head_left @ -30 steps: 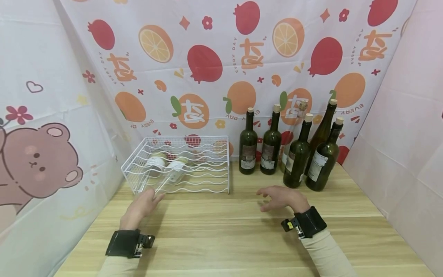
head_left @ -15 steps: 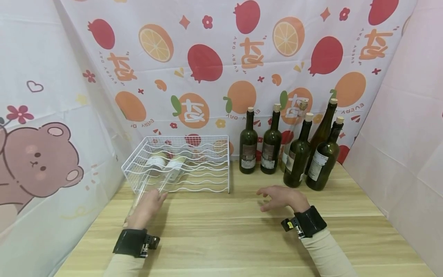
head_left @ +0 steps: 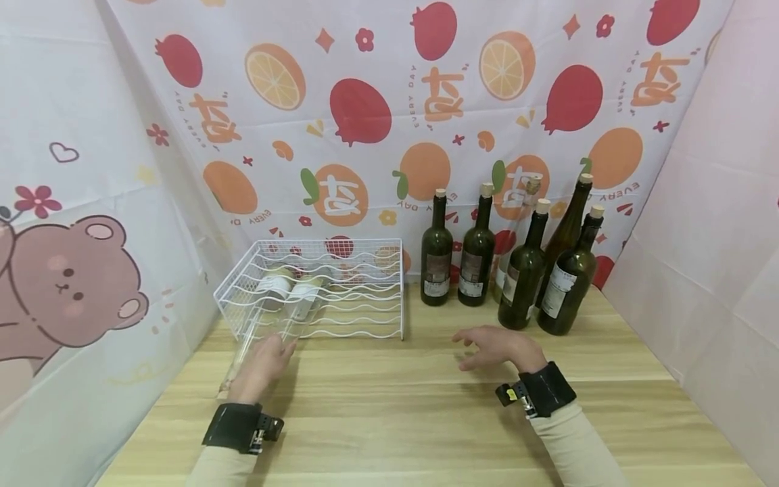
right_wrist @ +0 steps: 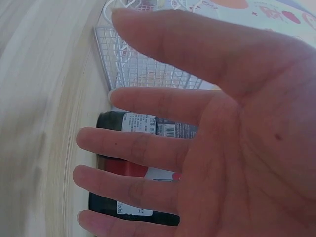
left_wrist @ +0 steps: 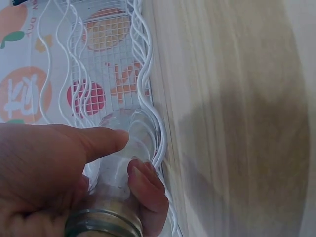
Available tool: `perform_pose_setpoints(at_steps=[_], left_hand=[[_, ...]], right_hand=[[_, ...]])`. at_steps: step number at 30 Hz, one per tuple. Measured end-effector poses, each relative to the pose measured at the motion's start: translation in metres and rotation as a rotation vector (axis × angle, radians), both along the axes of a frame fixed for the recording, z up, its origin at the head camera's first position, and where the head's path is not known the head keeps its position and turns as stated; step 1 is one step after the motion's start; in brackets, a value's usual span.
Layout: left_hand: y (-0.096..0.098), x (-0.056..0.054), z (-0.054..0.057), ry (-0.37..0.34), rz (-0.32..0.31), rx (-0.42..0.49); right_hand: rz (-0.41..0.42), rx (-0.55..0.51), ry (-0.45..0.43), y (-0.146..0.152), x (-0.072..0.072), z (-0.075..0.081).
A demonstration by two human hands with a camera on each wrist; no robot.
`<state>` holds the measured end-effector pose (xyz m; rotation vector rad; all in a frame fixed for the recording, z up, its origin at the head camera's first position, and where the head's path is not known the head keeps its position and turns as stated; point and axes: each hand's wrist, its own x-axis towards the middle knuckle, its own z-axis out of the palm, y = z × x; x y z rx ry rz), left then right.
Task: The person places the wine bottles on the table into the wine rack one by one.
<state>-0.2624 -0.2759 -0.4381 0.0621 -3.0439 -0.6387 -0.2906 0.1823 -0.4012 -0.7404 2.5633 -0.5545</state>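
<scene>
My left hand [head_left: 262,362] is at the front of a white wire rack [head_left: 402,291], thumb and fingers curled round the neck of a clear glass bottle [left_wrist: 111,173]. That bottle lies in the rack, its pale-labelled body [head_left: 306,297] toward the back. Beside it on the left lies another clear bottle [head_left: 275,285], whose corked neck sticks out past the rack's front, partly behind the hand. My right hand [head_left: 496,346] hovers low over the table with fingers spread and nothing in it, in front of the standing bottles. In the right wrist view its palm [right_wrist: 222,148] partly hides them.
To the right of the rack stand several corked wine bottles, among them a green one [head_left: 437,253], another green one [head_left: 477,253] and a clear one [head_left: 500,281] at the back. All rest on the wooden table [head_left: 389,412]. Printed cloth [head_left: 377,182] encloses the back and sides.
My left hand has shifted slightly right, and the held bottle's label has moved a little left and back. The other bottle's neck has come into sight. The right hand has stayed nearly still.
</scene>
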Motion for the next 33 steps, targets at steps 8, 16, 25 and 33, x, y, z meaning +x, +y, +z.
perform_pose_setpoints(at_steps=[8, 16, 25, 33], left_hand=[[0.0014, -0.0006, 0.0013, 0.009, 0.024, 0.003], [0.0039, 0.0024, 0.0022, -0.049, 0.027, 0.063], [0.0026, 0.0036, 0.0005, -0.089, 0.012, 0.158], [-0.0003, 0.0059, 0.0068, -0.111, 0.003, 0.12]], right_hand=[[0.001, 0.006, -0.002, -0.0008, 0.0006, 0.0038], [0.001, 0.004, -0.001, -0.0002, 0.0014, 0.0051], [-0.003, 0.006, -0.006, -0.0003, 0.0015, 0.0035], [-0.005, 0.009, -0.011, -0.0005, 0.0021, 0.0009]])
